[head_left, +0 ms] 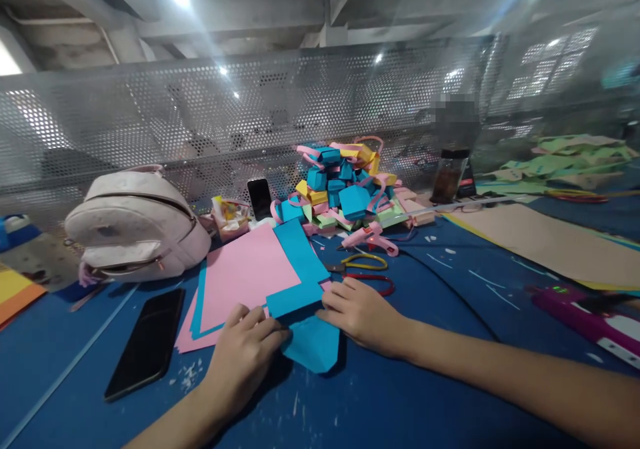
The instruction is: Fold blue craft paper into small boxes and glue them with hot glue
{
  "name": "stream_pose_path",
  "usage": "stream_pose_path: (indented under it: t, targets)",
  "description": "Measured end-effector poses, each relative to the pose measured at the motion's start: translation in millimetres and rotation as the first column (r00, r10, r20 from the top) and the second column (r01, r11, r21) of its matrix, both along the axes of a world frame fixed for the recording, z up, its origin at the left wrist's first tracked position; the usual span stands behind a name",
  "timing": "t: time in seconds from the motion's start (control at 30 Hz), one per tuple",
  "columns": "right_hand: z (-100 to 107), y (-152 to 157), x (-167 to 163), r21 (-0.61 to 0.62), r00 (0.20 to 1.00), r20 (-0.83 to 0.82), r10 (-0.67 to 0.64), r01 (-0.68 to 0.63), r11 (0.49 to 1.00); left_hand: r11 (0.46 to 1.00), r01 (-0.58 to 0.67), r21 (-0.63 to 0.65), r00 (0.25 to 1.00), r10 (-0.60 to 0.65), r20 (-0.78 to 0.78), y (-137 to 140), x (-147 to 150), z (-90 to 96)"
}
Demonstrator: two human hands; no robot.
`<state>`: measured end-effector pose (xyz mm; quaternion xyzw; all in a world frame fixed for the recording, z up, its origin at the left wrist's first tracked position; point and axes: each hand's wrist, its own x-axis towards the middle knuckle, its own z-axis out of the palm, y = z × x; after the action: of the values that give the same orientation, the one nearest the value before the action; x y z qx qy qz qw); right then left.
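Observation:
Between my two hands lies a folded blue paper piece [311, 342], its lower flap resting toward me on the table. My left hand [249, 345] grips its left edge, fingers curled and thumb side against the paper. On the other side, my right hand [357, 312] pinches the right edge with bent fingers. Pink paper sheets [250, 269] with blue ones are stacked just beyond my left hand. A blue paper strip [300, 252] overlaps the stack's right side. Scissors [365, 272] with yellow and red handles lie beyond my right hand.
A pink glue gun [370, 237] lies in front of a pile of blue, yellow and pink paper pieces [345, 185]. At left are a white backpack [140, 229] and a black phone [145, 342]. A purple device [585, 319] and large paper sheets [545, 239] occupy the right.

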<state>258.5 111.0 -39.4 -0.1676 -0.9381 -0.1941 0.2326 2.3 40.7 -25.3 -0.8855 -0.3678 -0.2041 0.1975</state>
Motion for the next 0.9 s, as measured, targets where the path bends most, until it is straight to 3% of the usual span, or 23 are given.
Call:
stream_pose_path:
  t: [0.17,0.3,0.37,0.5,0.57,0.63,0.73,0.8,0.9]
  targets:
    - [5.7,-0.9,5.6,-0.122,0.991,-0.128,0.048,-0.064,0.991,0.999,0.009,-0.033,0.992,-0.005,0.129,-0.2,-3.9,7.1]
    - [10.3,-4.5,3.6,-0.331,0.950,-0.306,-0.069,-0.038,0.943,0.946,-0.040,-0.321,0.900,0.174,0.400,1.4,-4.1,6.4]
    - [11.4,-6.1,0.2,-0.448,0.925,-0.367,-0.101,-0.080,0.891,0.904,-0.041,-0.425,0.848,0.257,0.464,2.2,-2.9,3.9]
    - [10.2,-7.1,-6.4,-0.597,0.889,-0.444,-0.114,-0.198,0.777,0.866,-0.029,-0.500,0.813,0.311,0.493,2.9,0.4,1.9]
    - [8.8,-7.2,-8.0,-0.664,0.849,-0.483,-0.212,-0.198,0.721,0.858,-0.030,-0.512,0.777,0.342,0.529,3.2,2.2,4.1]
    - [7.4,-8.0,-8.9,-0.737,0.791,-0.525,-0.315,-0.237,0.633,0.849,-0.018,-0.528,0.731,0.371,0.572,3.2,4.6,7.1]
    - [4.2,-10.6,-9.9,-0.775,0.727,-0.580,-0.368,-0.352,0.525,0.822,0.059,-0.567,0.667,0.390,0.634,1.8,9.9,9.9]
    - [1.2,-12.2,-10.6,-0.761,0.701,-0.612,-0.365,-0.397,0.513,0.807,0.118,-0.579,0.629,0.390,0.672,0.1,13.4,9.3]
    - [-2.1,-13.2,-11.0,-0.722,0.667,-0.654,-0.356,-0.412,0.555,0.807,0.171,-0.565,0.584,0.378,0.718,-2.6,15.8,6.4]
